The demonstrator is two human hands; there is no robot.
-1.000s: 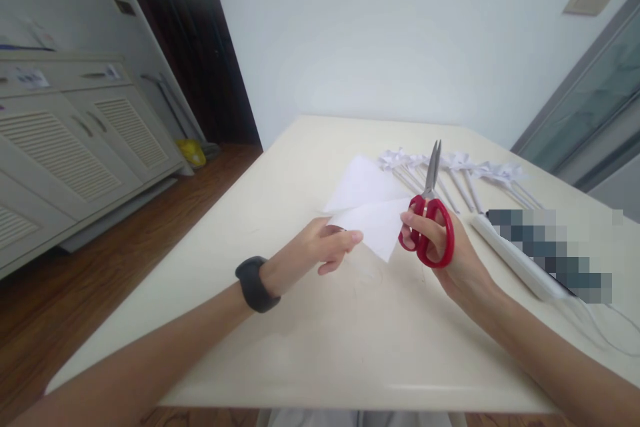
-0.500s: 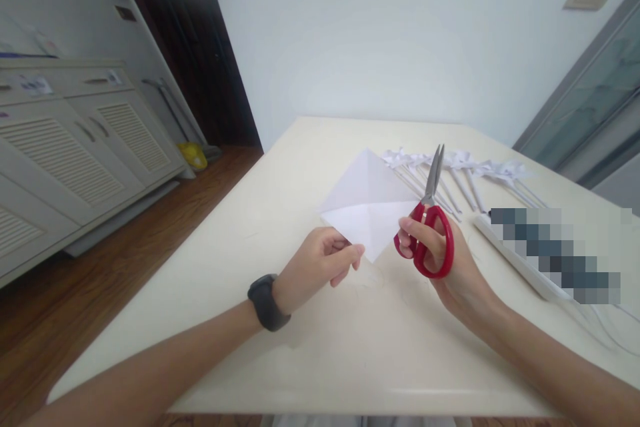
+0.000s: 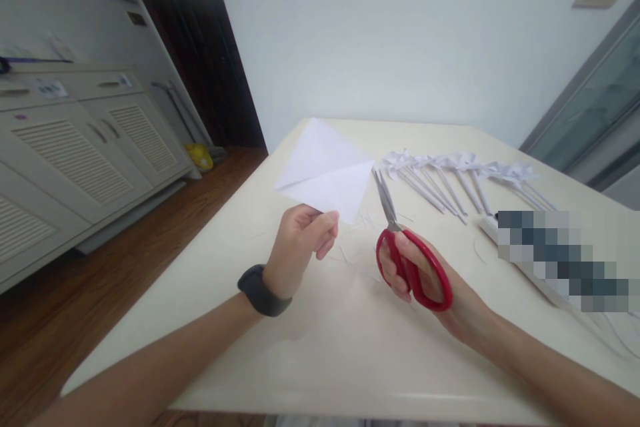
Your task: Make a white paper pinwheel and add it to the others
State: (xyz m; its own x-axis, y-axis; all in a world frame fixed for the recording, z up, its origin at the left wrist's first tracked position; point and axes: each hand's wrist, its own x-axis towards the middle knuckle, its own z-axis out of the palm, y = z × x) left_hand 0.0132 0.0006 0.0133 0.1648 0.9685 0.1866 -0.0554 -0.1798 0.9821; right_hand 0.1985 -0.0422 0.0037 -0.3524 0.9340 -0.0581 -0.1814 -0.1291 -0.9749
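Note:
My left hand [image 3: 306, 232], with a dark watch [image 3: 264, 291] on its wrist, pinches the near edge of a creased sheet of white paper [image 3: 323, 163]. The sheet is held up over the table, tilted, with fold lines running across it. In my right hand [image 3: 417, 267] is a pair of scissors [image 3: 393, 220] with red handles. The blades look nearly closed and point up and away, their tips close to the paper's right corner. Thin paper slivers [image 3: 345, 255] lie on the table between my hands.
Several white paper pinwheels [image 3: 463, 163] on rolled paper sticks lie at the back right of the cream table [image 3: 310, 360]. A long white object [image 3: 525, 265], partly blurred out, sits to the right with cables. A louvred cabinet [image 3: 90, 153] stands at the left.
The paper has moved left and turned in my left hand. My right hand has lowered the scissors and swung the blades leftward. Slivers on the table now show more plainly.

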